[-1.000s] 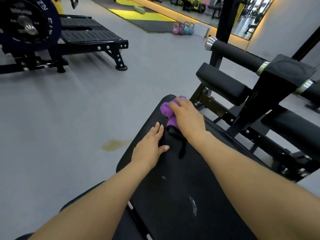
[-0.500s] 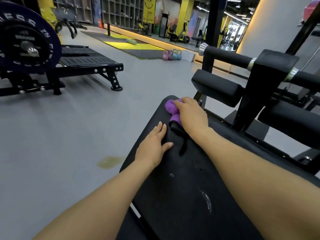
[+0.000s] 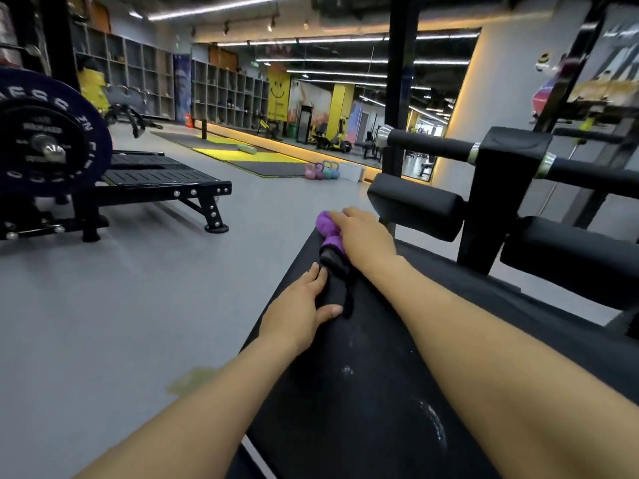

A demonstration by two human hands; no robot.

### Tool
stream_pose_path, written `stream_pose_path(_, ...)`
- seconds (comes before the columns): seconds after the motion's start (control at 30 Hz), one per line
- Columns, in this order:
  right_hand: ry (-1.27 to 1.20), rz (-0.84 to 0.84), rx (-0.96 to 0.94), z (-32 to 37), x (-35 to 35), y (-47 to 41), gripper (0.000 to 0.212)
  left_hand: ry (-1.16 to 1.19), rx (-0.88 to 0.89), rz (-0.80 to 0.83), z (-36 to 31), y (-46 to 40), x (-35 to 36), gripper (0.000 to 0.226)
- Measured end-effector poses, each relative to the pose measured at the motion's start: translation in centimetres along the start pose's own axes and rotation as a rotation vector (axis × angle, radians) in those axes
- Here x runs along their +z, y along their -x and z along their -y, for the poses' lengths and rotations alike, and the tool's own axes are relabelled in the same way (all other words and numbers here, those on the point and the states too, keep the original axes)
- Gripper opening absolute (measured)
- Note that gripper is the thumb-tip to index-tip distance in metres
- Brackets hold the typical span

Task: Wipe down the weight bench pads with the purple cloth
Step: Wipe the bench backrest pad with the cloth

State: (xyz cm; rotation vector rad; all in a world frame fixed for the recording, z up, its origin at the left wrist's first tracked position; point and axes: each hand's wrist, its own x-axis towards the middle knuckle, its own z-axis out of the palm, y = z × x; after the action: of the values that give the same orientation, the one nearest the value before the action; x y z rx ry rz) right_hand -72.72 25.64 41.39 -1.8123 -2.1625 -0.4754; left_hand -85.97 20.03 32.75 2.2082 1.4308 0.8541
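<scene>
A long black bench pad (image 3: 373,382) runs from the bottom of the view toward the middle. At its far end lies the bunched purple cloth (image 3: 326,227), and my right hand (image 3: 363,238) rests on top of it, fingers laid over the cloth. My left hand (image 3: 299,311) lies flat on the pad just behind, fingers straight, thumb beside a black strap (image 3: 337,271) that trails from under the cloth. White scuff marks show on the pad nearer to me.
Black roller pads (image 3: 416,205) and a black frame post (image 3: 501,198) stand right of the bench end. A black platform (image 3: 152,183) with a loaded weight plate (image 3: 45,146) sits at the left. Small kettlebells (image 3: 321,171) stand on the grey floor beyond.
The camera has tilted up, showing more of the gym. Both hands stay at the far end of the pad, the right one still on the cloth.
</scene>
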Motion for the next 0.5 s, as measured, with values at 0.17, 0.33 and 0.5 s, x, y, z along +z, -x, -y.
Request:
stream_pose_path(0.17, -0.019, 0.042, -0.091, 2.2, 1.3, 4.4, 0.045, 0.053, 0.058, -0.128, 1.8, 2.5, -0.3, 0.045)
stream_pose_path(0.33, 0.005, 0.062, -0.119, 4.1, 1.0, 5.4, 0.036, -0.002, -0.058, -0.051, 4.0, 4.7, -0.2, 0.068)
stream_pose_path(0.5, 0.115, -0.04, -0.001, 2.7, -0.8, 1.6, 0.036, 0.034, -0.054, -0.017, 4.3, 4.4, -0.2, 0.071)
